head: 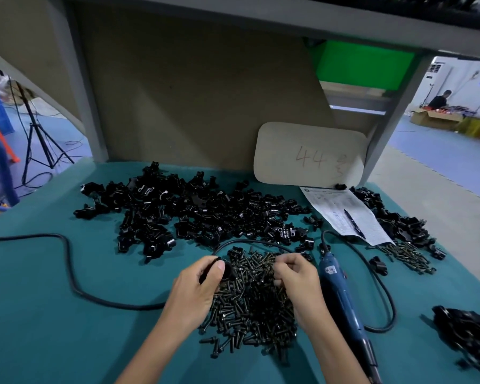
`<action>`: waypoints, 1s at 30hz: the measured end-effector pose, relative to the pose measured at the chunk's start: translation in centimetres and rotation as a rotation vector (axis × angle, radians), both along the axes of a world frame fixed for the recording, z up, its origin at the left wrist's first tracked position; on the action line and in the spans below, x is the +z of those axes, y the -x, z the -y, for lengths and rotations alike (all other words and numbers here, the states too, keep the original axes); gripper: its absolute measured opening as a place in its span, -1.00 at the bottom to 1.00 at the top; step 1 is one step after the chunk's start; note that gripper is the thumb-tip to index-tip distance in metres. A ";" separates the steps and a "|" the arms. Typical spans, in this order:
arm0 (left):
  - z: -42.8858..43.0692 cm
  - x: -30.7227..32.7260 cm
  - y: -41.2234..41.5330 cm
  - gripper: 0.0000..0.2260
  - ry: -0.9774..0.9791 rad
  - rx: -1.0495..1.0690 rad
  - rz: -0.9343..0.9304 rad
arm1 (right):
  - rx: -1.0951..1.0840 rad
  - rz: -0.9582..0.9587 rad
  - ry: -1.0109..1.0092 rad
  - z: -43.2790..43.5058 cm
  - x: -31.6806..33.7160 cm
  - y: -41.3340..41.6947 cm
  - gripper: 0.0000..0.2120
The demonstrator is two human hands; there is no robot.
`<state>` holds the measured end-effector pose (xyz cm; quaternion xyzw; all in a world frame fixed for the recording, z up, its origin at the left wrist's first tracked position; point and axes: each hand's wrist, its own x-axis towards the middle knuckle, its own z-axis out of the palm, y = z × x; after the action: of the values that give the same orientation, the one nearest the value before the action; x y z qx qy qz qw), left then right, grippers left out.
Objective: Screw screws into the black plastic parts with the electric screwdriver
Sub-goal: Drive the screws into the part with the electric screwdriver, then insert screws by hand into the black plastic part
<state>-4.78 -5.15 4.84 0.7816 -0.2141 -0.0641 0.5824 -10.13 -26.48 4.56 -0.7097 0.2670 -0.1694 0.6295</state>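
Observation:
My left hand [198, 289] grips a black plastic part [227, 270] at the left edge of a heap of dark screws [254, 303] on the green mat. Over the heap's upper right, my right hand [294, 275] has its fingers curled down into the screws; whether it pinches one is hidden. The blue electric screwdriver [341, 297] lies on the mat just right of my right hand, untouched, its black cable [75, 284] looping around. A large pile of black plastic parts [194, 212] spreads behind the screws.
A second screw heap [408, 256] and more black parts [399, 223] lie at the right, by a paper sheet with a pen [347, 214]. Another dark pile [468, 333] sits at the right edge. A cardboard sign [308, 153] leans against the back panel.

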 end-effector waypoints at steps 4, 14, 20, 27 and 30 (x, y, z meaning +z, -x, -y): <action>0.5 -0.2 0.5 -0.69 -0.080 0.004 0.071 | 0.128 -0.048 -0.387 -1.5 -0.2 1.0 -0.63; 0.3 0.6 1.1 -0.58 -0.171 -0.010 0.245 | 0.259 0.254 -0.341 -3.1 3.8 2.4 -0.86; 0.6 1.2 1.5 -0.71 -0.192 0.001 0.308 | 0.196 0.326 -0.172 -4.6 5.1 2.1 -0.87; 0.6 1.6 1.7 -0.83 -0.190 0.011 0.428 | 0.195 0.381 -0.104 -5.2 5.4 2.2 -0.86; 0.6 1.7 1.6 -0.82 -0.207 0.004 0.460 | 0.219 0.388 -0.097 -5.3 5.4 2.3 -0.86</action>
<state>-6.36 -5.73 6.53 0.8315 -0.3319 0.0951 0.4352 -12.43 -21.14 9.93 -0.6576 0.0699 -0.2205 0.7170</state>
